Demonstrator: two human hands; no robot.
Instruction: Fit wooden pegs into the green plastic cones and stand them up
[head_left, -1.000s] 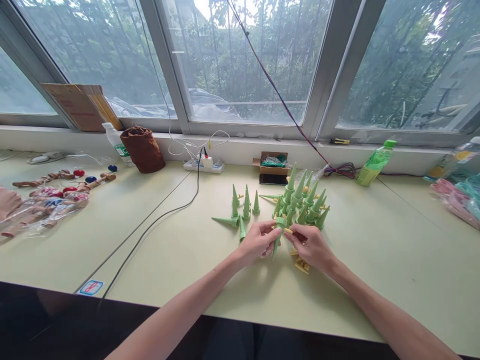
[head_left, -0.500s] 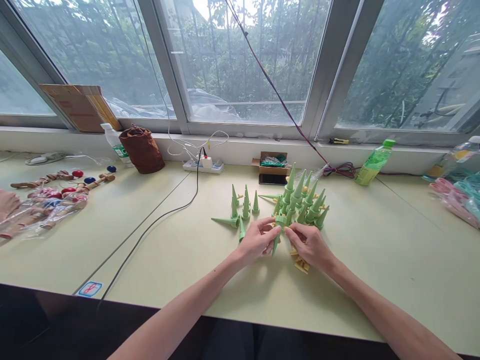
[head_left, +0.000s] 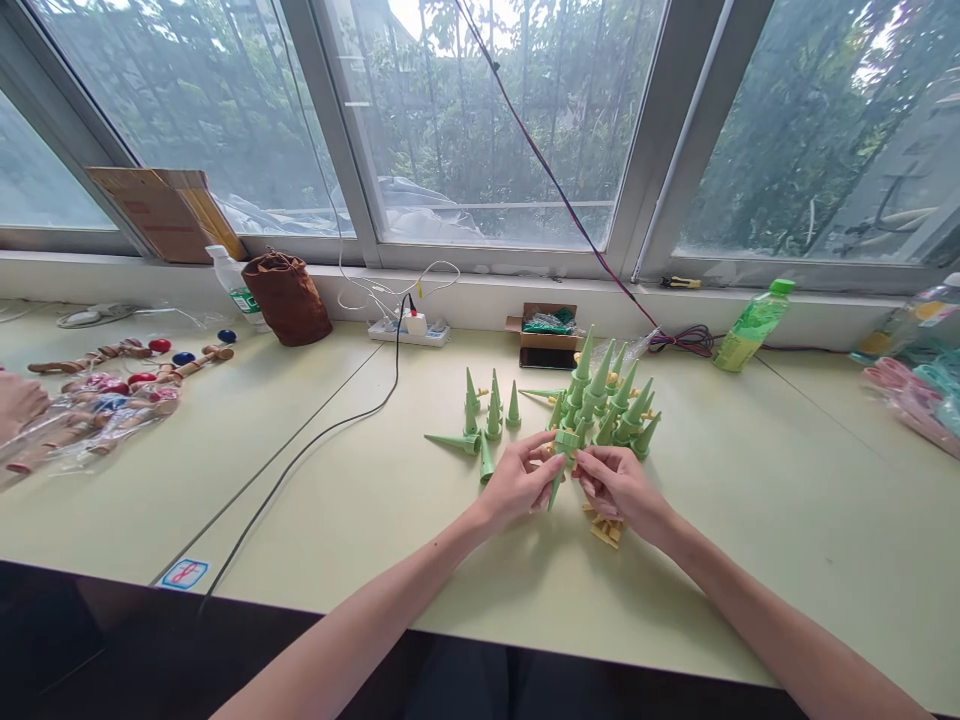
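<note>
My left hand [head_left: 525, 476] is closed around a green plastic watering spike [head_left: 565, 441], its tip pointing down and its wide collar up. At the collar's side, the fingertips of my right hand [head_left: 616, 482] pinch a small yellow valve, mostly hidden by the fingers. Beneath that hand lies a small pile of yellow valves [head_left: 604, 530]. Just beyond my hands stands a dense cluster of green watering spikes [head_left: 598, 385], some showing yellow valves. To the left is a smaller group of spikes [head_left: 493, 412], several upright and one lying on its side [head_left: 454, 441].
Behind the spikes are a cardboard box [head_left: 550, 318] and a dark phone [head_left: 547, 358]. A green bottle [head_left: 754, 325] stands right. A black cable [head_left: 341, 425] crosses the table from a power strip [head_left: 409, 330]. Another person's hand [head_left: 21, 402] is beside bagged wooden toys [head_left: 112, 410] at far left.
My right fingers have shifted slightly and press closer against the spike's collar. The left hand keeps its hold on the spike. The whole view has shifted a little.
</note>
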